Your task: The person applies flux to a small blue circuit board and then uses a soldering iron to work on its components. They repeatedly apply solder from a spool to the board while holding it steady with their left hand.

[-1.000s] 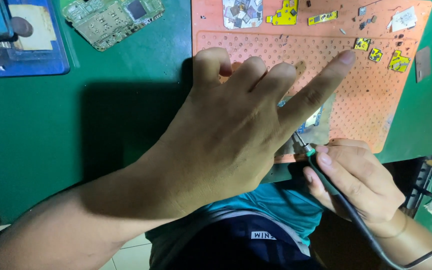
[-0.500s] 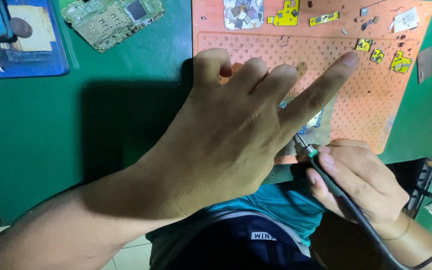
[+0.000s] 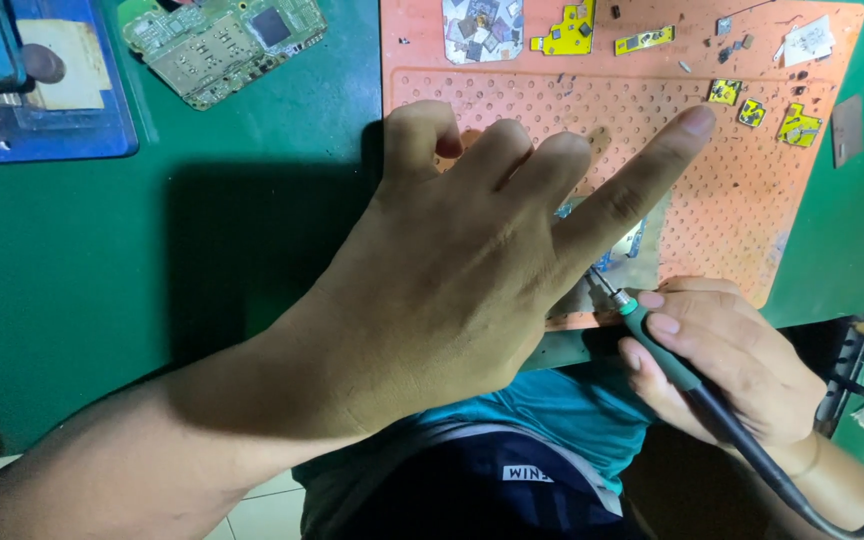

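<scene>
The right hand (image 3: 727, 365) has its fingers closed around a green soldering iron (image 3: 667, 350). The iron's long body slants up and left, and its tip goes under the left hand (image 3: 472, 270). That hand lies flat with fingers spread, holding nothing I can see. It covers a small shiny board (image 3: 637, 250) on the orange mat (image 3: 752, 200).

The left hand (image 3: 452, 280) covers most of the small board (image 3: 632, 245) lying on the orange perforated mat (image 3: 742, 200), so only a sliver of it shows; the tip of the soldering iron (image 3: 642, 320) disappears under that hand, and whether it touches the board cannot be told. The iron's cable (image 3: 832, 510) runs off the lower right edge; the blue tray (image 3: 62, 130) is cut by the left edge; the tiny parts (image 3: 732, 45) on the mat are too small to identify.
</scene>
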